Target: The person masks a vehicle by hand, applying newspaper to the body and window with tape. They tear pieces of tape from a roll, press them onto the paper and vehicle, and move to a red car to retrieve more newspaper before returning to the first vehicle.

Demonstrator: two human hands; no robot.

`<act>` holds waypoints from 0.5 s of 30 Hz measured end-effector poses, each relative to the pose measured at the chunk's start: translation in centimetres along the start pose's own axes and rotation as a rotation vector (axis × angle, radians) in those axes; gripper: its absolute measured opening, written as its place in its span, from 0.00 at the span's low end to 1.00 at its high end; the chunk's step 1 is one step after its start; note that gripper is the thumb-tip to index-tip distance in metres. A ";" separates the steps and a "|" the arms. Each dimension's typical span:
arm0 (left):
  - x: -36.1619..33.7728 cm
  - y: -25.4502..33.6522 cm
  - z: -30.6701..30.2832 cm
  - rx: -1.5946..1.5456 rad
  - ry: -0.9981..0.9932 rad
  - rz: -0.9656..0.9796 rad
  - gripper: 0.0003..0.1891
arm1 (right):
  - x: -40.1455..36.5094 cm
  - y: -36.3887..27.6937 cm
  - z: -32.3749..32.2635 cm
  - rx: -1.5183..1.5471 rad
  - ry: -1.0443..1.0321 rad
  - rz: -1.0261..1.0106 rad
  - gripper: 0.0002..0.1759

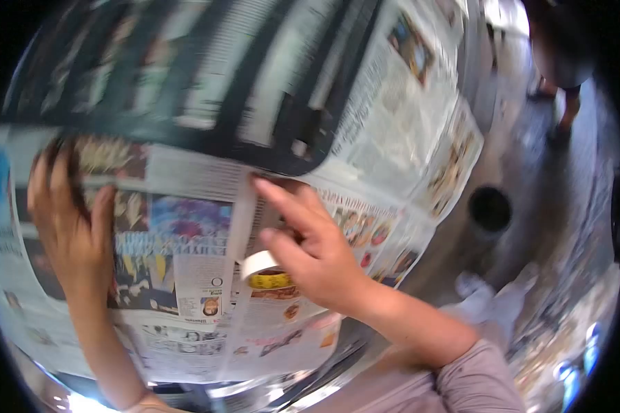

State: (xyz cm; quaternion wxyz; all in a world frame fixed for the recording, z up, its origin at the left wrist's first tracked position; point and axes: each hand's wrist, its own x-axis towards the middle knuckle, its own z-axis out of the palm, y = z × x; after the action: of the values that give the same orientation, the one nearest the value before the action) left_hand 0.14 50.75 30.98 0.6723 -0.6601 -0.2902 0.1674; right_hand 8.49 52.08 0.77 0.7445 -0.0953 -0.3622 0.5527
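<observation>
Newspaper sheets (186, 351) cover a large surface beside a dark slatted panel (255, 148). At the left, my left hand (72, 220) lies on the paper with its fingers spread, nothing held. My right hand (310, 241) is over a seam between sheets, index finger stretched to the paper near the panel's lower edge. A roll of pale tape (258, 265) with a yellow inner ring is at the right palm, partly hidden by the fingers. A pale strip (242, 220) runs along the seam.
More newspaper (406, 103) extends to the upper right. A round dark object (490, 208) is on the wet-looking floor (530, 179). Another person's leg (570, 107) shows at the upper right. Rubble-like clutter lies at the lower right.
</observation>
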 end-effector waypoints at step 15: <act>0.7 -0.3 2.3 -0.134 -0.027 -0.063 0.32 | 8.0 -8.2 -12.8 -0.469 0.295 -0.123 0.15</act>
State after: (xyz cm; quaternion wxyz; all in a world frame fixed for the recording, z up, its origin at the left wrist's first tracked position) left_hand -0.77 52.96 31.30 0.6278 -0.6917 -0.3305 0.1352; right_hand 23.98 59.49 -0.53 0.7789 -0.3221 -0.3733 0.3875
